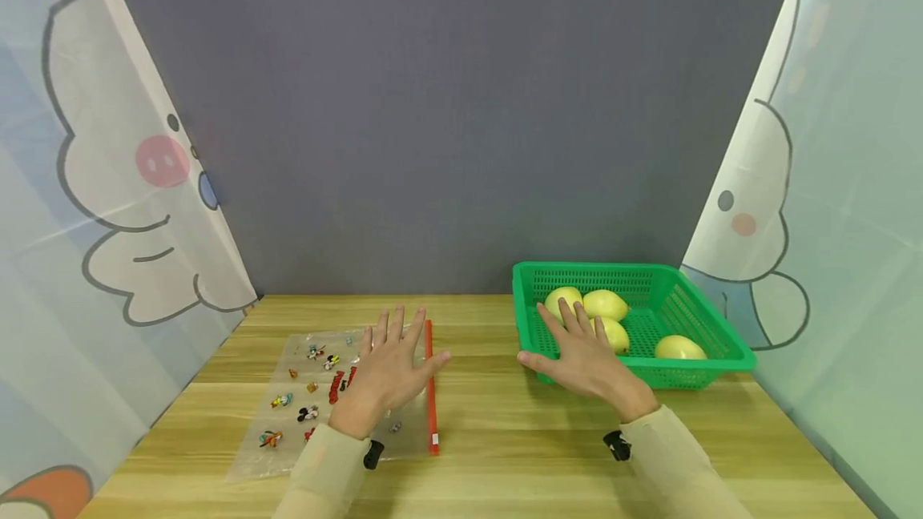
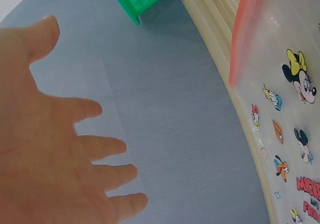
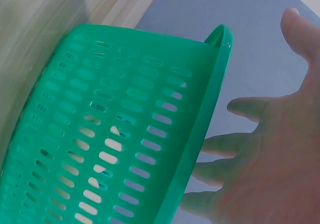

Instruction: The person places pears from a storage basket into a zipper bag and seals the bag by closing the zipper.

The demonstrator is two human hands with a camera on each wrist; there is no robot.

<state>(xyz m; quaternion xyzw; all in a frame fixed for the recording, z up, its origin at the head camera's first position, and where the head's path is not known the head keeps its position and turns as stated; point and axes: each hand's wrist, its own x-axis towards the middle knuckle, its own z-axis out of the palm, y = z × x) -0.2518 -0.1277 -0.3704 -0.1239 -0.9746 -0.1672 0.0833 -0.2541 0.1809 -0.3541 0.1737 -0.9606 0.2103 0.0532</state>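
Note:
My left hand [image 1: 389,371] is held above a clear plastic zip bag [image 1: 277,455], fingers spread and straight, with nothing in it. The bag lies flat on the table, printed with cartoon figures and edged by a red zip strip [image 1: 432,391]. Over the front left corner of a green plastic basket [image 1: 710,375] my right hand [image 1: 586,360] hovers, its fingers also spread and holding nothing. Several yellow lemon-like fruits lie in the basket: one fruit [image 1: 679,348] at the right, another fruit [image 1: 606,305] in the back left group, partly hidden by my right fingers.
The wooden table [image 1: 490,431] carries the bag on its left and the basket at its back right. A dark grey panel [image 1: 461,118] rises behind it. Cartoon-printed curtains [image 1: 851,183] hang along both sides. A black band [image 1: 617,445] sits at each wrist.

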